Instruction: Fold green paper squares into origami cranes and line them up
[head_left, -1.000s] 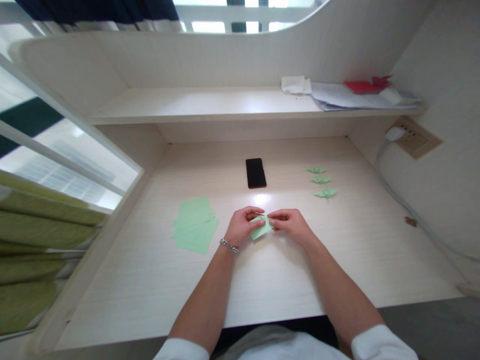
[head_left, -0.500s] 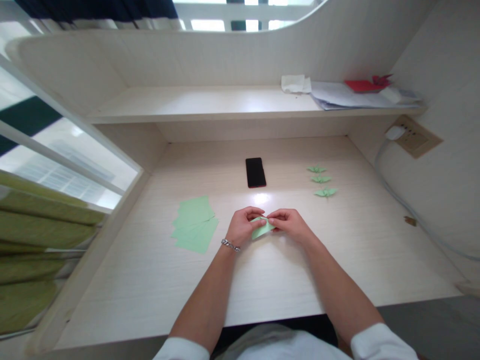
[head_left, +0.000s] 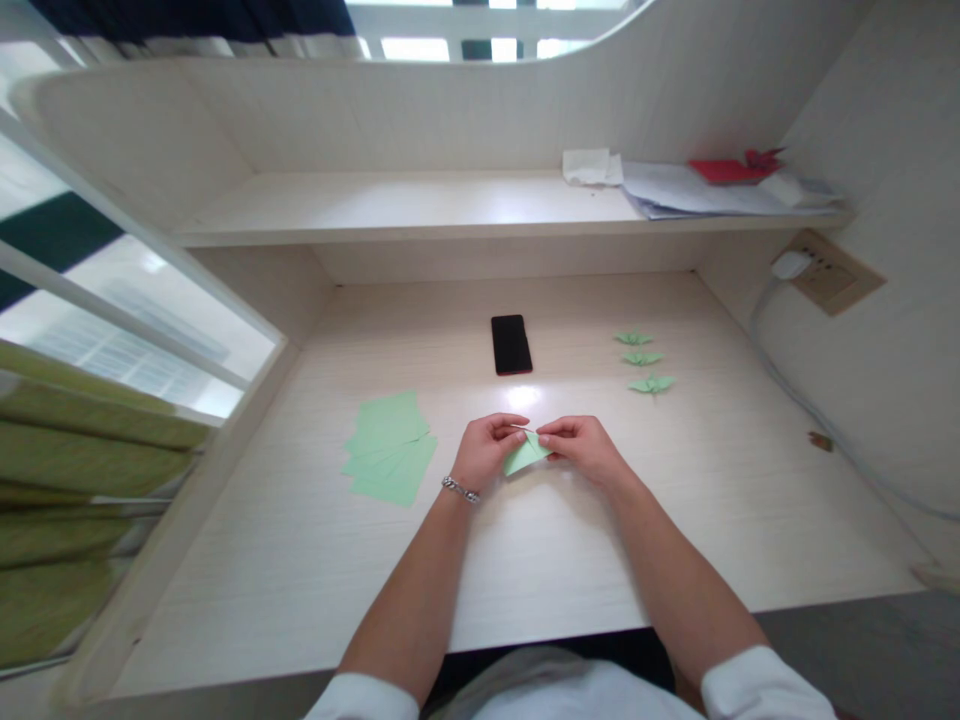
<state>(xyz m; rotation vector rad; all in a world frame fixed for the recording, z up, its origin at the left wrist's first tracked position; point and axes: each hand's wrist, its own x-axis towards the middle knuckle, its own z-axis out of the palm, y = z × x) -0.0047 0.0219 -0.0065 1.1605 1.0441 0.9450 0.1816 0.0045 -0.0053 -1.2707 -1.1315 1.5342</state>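
Observation:
Between my hands is a small folded piece of green paper (head_left: 525, 457), held just above the desk, with a crease visible near its top. My left hand (head_left: 487, 447) pinches its upper left part between thumb and fingers. On the other side, my right hand (head_left: 580, 445) grips the upper right edge, thumb on top. The fingers partly hide the paper's upper edge. To the left lies a fanned stack of green paper sheets (head_left: 391, 450). Three folded green paper cranes stand in a column at the right, the nearest crane (head_left: 652, 385) being the largest in view.
A black phone (head_left: 511, 345) lies beyond my hands on the desk (head_left: 555, 570). Above runs a shelf (head_left: 405, 205) with white papers (head_left: 675, 190) and a red paper crane (head_left: 763, 159). A white plug (head_left: 790, 265) with its cable sits in the right wall socket.
My thumbs have shifted slightly apart and upward along the paper's top edge, so more of the green paper and its crease shows. Everything else stays in place.

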